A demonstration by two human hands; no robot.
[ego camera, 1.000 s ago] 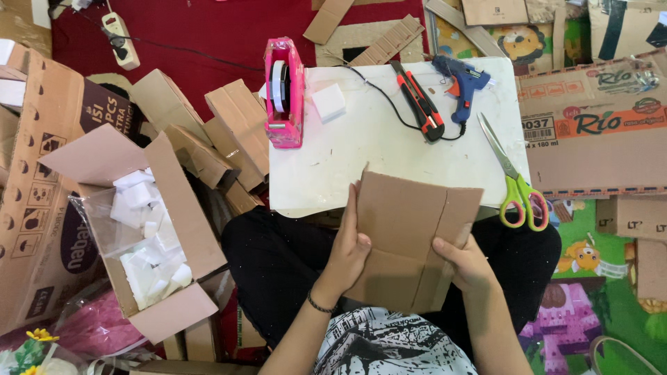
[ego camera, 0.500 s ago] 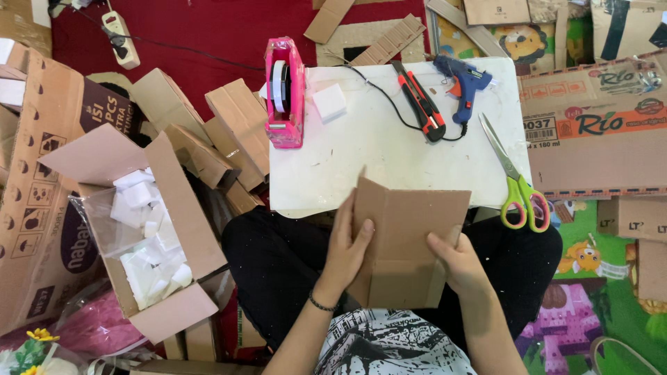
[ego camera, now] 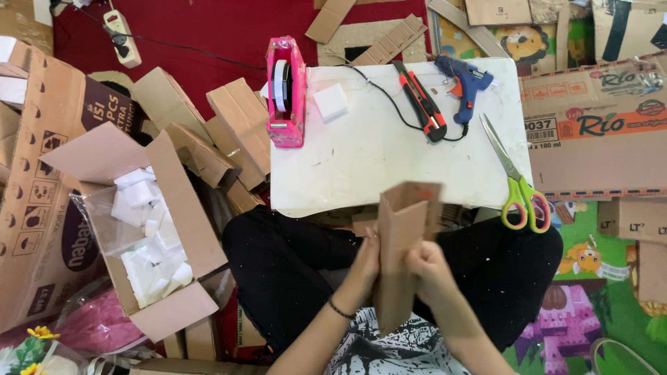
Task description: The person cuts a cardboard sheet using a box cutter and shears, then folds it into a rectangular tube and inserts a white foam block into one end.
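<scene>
Folded brown cardboard piece [ego camera: 401, 250] is being clamped by left hand [ego camera: 366, 260] and right hand [ego camera: 425, 267]; orange-labelled carton [ego camera: 597, 132] is lying right of it.

brown cardboard piece [ego camera: 401, 257], pink tape dispenser [ego camera: 285, 94]

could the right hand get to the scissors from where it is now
Probably yes. The right hand grips the folded cardboard piece together with the left hand, so it must let go first. The scissors lie uncovered at the white table's right edge, with nothing between.
</scene>
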